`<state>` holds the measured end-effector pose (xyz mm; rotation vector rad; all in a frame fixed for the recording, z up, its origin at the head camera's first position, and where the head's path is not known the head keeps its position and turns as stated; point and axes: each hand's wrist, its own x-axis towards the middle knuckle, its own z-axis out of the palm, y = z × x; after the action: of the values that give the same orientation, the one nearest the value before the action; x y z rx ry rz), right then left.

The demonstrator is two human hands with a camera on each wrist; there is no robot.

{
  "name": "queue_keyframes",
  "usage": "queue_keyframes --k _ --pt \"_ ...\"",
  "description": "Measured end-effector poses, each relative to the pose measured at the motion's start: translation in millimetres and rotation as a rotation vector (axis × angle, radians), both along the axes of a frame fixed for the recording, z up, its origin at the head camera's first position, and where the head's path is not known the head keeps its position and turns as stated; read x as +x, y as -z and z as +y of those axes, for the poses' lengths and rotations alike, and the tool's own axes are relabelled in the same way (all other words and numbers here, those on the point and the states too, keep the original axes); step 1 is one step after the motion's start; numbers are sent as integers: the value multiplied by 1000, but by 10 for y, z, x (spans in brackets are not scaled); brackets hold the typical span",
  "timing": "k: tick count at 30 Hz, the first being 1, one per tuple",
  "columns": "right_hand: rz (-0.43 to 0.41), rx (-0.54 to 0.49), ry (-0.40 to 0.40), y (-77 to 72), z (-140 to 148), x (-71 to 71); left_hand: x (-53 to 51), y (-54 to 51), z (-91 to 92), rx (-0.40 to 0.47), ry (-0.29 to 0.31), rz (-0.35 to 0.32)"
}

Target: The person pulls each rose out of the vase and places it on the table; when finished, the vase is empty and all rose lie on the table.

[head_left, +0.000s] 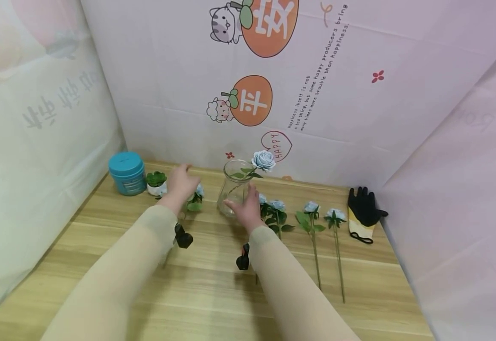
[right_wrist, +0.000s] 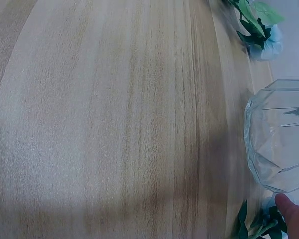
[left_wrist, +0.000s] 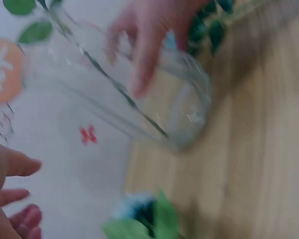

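Observation:
A clear glass vase [head_left: 224, 196] stands near the back of the table with one pale blue rose [head_left: 263, 161] leaning out to the right. Its stem shows through the glass in the left wrist view. My right hand [head_left: 248, 208] holds the lower right side of the vase, thumb [right_wrist: 289, 209] in front. To the left of the vase, my left hand [head_left: 181, 187] hovers with loosely bent, parted fingers and nothing seen in its grasp. Beneath it lies another blue rose [head_left: 199, 190], partly hidden by the hand.
Several blue roses [head_left: 311, 207] lie to the right, stems toward me. A black and yellow glove [head_left: 364, 213] lies at far right. A blue tub [head_left: 127, 173] and a small potted succulent [head_left: 156, 180] stand at back left. Printed cloth walls [head_left: 179, 71] enclose the table.

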<state>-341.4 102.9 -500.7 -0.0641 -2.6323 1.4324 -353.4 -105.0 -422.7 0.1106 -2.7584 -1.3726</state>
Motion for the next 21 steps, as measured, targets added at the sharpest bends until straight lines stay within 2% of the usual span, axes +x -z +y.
queue_keyframes --k 2,4,6,8,11,13,17,21 --pt "7 -3 1 1 8 -3 2 -181 155 60 2 130" --pt "14 -2 -1 3 17 -6 9 -348 325 92 35 244" --pt "15 -2 -4 0 27 -8 8 -480 493 65 118 318" --pt "8 -1 -9 1 36 -7 -13 -559 641 -24 217 332" --pt "-16 -4 -14 4 47 -3 -49 -589 814 -170 358 281" --pt "-35 -9 -16 12 50 -3 -61 -566 892 -216 407 232" --pt "-60 -25 -25 17 44 -5 -61 -492 989 -201 418 222" --pt "-42 -30 -34 20 45 -18 -58 -442 1061 -205 389 264"
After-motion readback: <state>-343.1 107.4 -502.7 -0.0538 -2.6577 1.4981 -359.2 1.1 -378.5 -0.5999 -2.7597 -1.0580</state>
